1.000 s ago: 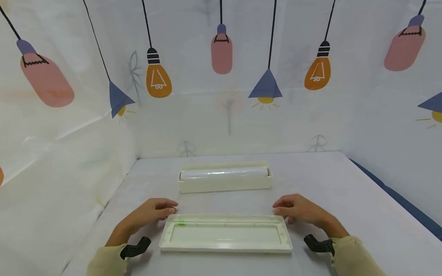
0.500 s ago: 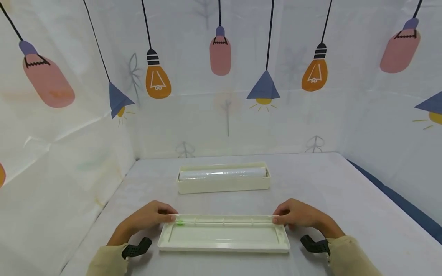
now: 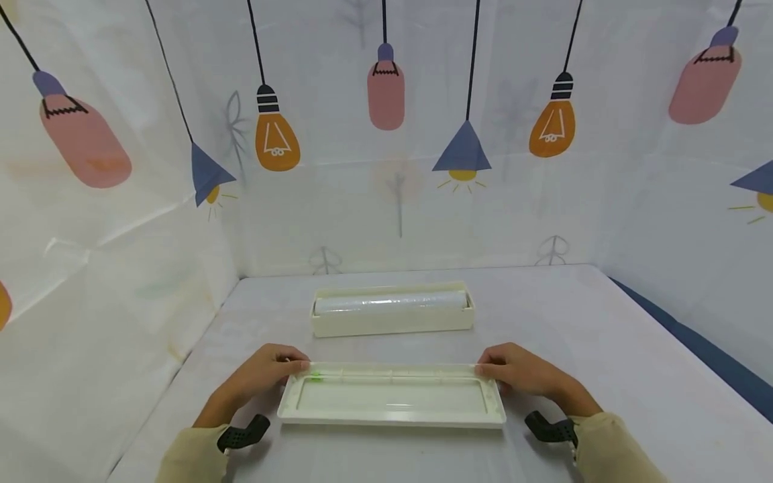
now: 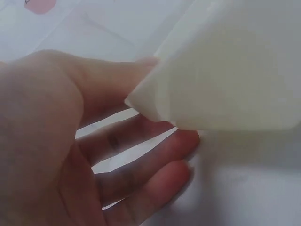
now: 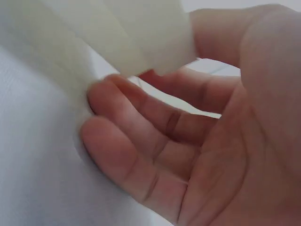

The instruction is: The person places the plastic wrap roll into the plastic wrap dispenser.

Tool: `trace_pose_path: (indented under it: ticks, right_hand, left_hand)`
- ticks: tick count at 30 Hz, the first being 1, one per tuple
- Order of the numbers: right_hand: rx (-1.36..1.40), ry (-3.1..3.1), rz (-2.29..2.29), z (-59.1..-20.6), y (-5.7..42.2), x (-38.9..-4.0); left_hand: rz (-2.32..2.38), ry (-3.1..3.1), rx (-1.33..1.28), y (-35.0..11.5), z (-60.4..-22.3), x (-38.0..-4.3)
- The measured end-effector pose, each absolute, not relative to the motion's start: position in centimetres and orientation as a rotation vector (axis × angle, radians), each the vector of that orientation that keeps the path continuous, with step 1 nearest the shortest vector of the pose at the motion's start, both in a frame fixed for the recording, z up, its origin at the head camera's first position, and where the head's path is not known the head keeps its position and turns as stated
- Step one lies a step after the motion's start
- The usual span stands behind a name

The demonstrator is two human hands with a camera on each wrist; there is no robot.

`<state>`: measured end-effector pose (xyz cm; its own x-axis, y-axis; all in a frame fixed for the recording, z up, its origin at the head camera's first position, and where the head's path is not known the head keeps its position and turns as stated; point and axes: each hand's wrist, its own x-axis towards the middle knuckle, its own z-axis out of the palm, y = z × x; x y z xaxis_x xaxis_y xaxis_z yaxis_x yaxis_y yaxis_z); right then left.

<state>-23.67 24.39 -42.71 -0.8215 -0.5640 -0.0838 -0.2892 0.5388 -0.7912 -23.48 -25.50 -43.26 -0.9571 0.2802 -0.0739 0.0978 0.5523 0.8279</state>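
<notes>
A cream rectangular lid (image 3: 392, 399) with a slide rail and a small green cutter (image 3: 317, 378) lies between the hands, its inner side facing up. My left hand (image 3: 261, 376) pinches its far left corner, thumb on top. At the far right corner my right hand (image 3: 524, 371) pinches it the same way. Both wrist views show the lid's underside (image 4: 225, 84) slightly off the table, with the other fingers curled below. Beyond it stands an open cream box (image 3: 392, 325) holding a roll of cling film (image 3: 391, 303).
The white-covered table (image 3: 543, 302) meets a back wall (image 3: 386, 215) of white sheeting printed with lamps. More sheeting (image 3: 109, 302) hangs at the left. A black wrist camera (image 3: 244, 433) sits on each sleeve.
Both hands were beside the lid's far corners, then took hold of them. The lid has risen slightly off the table. The box with the film roll has not moved.
</notes>
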Motion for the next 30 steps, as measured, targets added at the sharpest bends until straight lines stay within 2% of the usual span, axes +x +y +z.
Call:
trace_pose_path:
  ticks: [14, 23, 30]
  right_hand:
    - [-0.392, 2.354, -1.568, -43.3, 23.2, -23.7]
    - [-0.112, 2.304, -1.709, -43.0, 22.2, -23.8]
    - [-0.118, 2.200, -1.663, -42.9, 22.4, -23.4]
  left_hand:
    - [1.638, 2.666, 0.161, -25.4, -43.0, -23.5]
    - [1.724, 2.718, 0.200, -25.0, -42.2, -23.3]
    - [1.751, 2.788, 0.205, -24.2, -42.2, -23.1]
